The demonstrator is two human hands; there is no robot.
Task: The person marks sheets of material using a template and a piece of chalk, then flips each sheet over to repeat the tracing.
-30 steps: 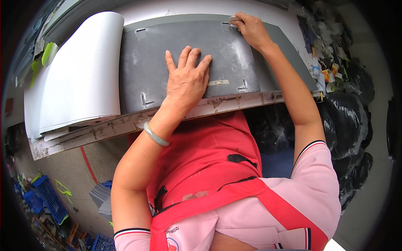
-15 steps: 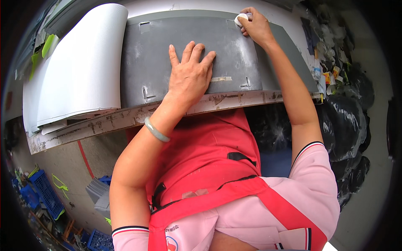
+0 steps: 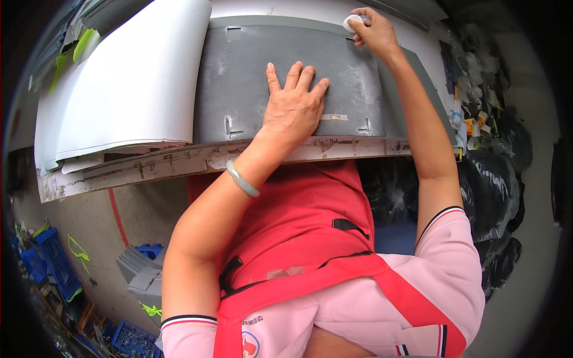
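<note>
My left hand (image 3: 293, 107) lies flat with spread fingers on a dark grey panel (image 3: 239, 77), pressing on its middle. The panel has small cut-outs near its corners and white, chalky smears on its face. A short beige strip of tape (image 3: 334, 117) sticks to it beside my left hand. My right hand (image 3: 377, 36) is closed on a white round disc (image 3: 353, 24), pinched between thumb and fingers. The disc is at the panel's far right corner, just beyond a cut-out; whether it touches the surface I cannot tell. Grey sheet material (image 3: 412, 89) shows under the panel's right side.
A large white sheet (image 3: 131, 77), curled over on itself, covers the left of the table. The table's worn near edge (image 3: 179, 161) runs in front of me. Black plastic bags (image 3: 492, 179) stand at the right. Blue crates (image 3: 57, 256) sit on the floor at the left.
The panel, the white sheet and my left hand appear farther right in the picture. My right hand and the disc shifted less, so the disc now sits beyond the corner cut-out rather than right of it.
</note>
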